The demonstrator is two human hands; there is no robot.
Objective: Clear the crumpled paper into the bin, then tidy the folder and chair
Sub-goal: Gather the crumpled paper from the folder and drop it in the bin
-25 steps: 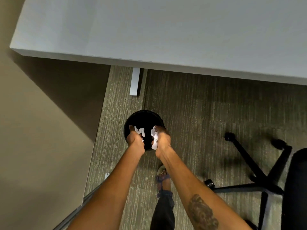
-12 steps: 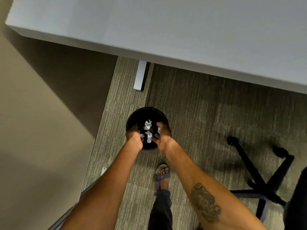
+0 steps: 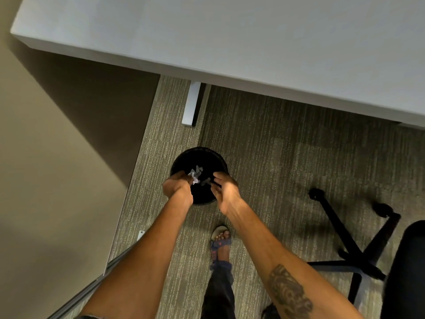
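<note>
A round black bin (image 3: 199, 151) stands on the carpet below the desk edge. Grey crumpled paper (image 3: 199, 172) lies blurred inside it. My left hand (image 3: 178, 188) hangs over the bin's near left rim with its fingers curled, and a bright white scrap of paper (image 3: 194, 180) sits against the fingertips. My right hand (image 3: 226, 188) is over the near right rim, fingers spread, with nothing in it. The black office chair (image 3: 353, 259) shows its wheeled base and part of its seat at the right. No folder is in view.
A white desk (image 3: 230, 42) fills the top of the view, with its leg (image 3: 192, 104) just behind the bin. A beige wall (image 3: 46, 180) runs along the left. My sandalled foot (image 3: 220, 240) stands on the carpet just before the bin.
Both hands held white paper over the bin a second ago. The wads have dropped inside, my right hand has spread wide, and the hands have moved slightly apart.
</note>
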